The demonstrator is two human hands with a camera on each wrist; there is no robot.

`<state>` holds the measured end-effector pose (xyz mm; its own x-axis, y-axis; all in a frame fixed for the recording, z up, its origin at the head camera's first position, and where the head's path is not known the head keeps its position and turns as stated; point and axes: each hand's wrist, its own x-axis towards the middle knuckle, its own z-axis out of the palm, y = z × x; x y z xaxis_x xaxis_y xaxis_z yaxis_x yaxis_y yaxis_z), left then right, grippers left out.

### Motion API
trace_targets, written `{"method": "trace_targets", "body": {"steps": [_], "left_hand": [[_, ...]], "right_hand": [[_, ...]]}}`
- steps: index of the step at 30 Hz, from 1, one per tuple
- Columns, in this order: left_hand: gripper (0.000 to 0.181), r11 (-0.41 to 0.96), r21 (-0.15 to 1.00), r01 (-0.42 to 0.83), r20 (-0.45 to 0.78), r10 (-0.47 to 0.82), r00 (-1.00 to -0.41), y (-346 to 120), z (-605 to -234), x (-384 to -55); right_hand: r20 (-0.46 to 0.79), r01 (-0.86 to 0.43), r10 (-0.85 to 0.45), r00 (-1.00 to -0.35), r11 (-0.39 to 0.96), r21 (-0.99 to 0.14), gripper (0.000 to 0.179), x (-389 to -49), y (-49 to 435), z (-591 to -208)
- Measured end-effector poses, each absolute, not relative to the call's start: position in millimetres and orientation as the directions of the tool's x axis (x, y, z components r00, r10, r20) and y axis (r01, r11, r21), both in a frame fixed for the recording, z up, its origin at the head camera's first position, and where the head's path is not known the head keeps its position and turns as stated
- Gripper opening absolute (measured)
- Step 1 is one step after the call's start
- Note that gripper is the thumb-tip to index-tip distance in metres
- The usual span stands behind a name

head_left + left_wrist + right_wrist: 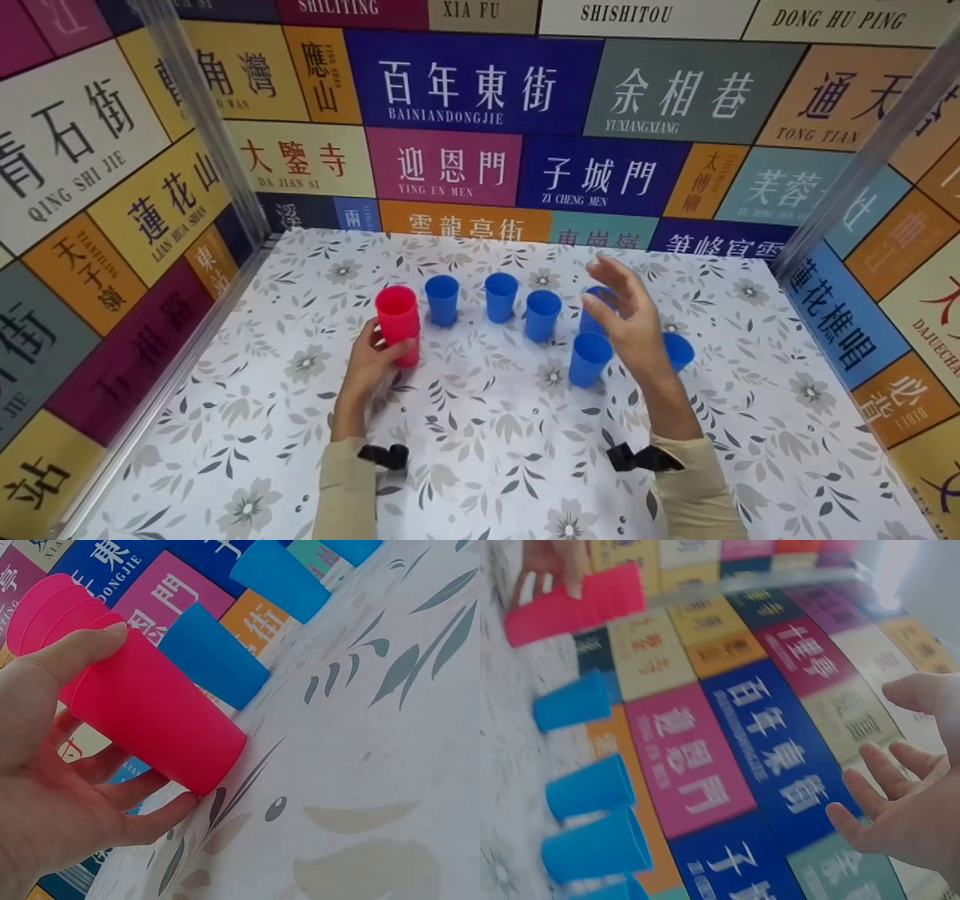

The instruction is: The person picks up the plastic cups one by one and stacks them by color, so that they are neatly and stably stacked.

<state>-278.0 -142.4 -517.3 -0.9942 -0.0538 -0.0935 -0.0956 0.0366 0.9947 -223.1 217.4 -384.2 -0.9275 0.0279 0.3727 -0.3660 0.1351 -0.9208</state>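
Note:
A stack of several nested red cups (397,319) stands at the left end of a loose row of cups. My left hand (373,356) grips it from the left side, thumb across the front, as the left wrist view also shows on the red stack (157,709). My right hand (626,319) is raised above the blue cups on the right, fingers spread and holding nothing. It partly hides one blue cup (595,319) behind it. Nearest below it is another blue cup (590,360). In the right wrist view the right hand (911,795) shows bare fingers apart from any cup.
More blue cups stand mouth up: one (442,300) right of the red stack, one (501,298) at the back middle, one (542,315) beside it, and one (679,351) at the right. Walls with printed signs (480,82) enclose the floral-covered table (465,465).

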Motion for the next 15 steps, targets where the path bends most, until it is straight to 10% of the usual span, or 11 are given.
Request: {"method": "trace_targets", "body": {"steps": [15], "left_hand": [[0.073, 0.01, 0.999, -0.042, -0.04, -0.193, -0.98, -143, -521, -280]], "right_hand": [[0.347, -0.32, 0.259, -0.901, 0.141, -0.937, 0.061, -218, 307, -418]]}}
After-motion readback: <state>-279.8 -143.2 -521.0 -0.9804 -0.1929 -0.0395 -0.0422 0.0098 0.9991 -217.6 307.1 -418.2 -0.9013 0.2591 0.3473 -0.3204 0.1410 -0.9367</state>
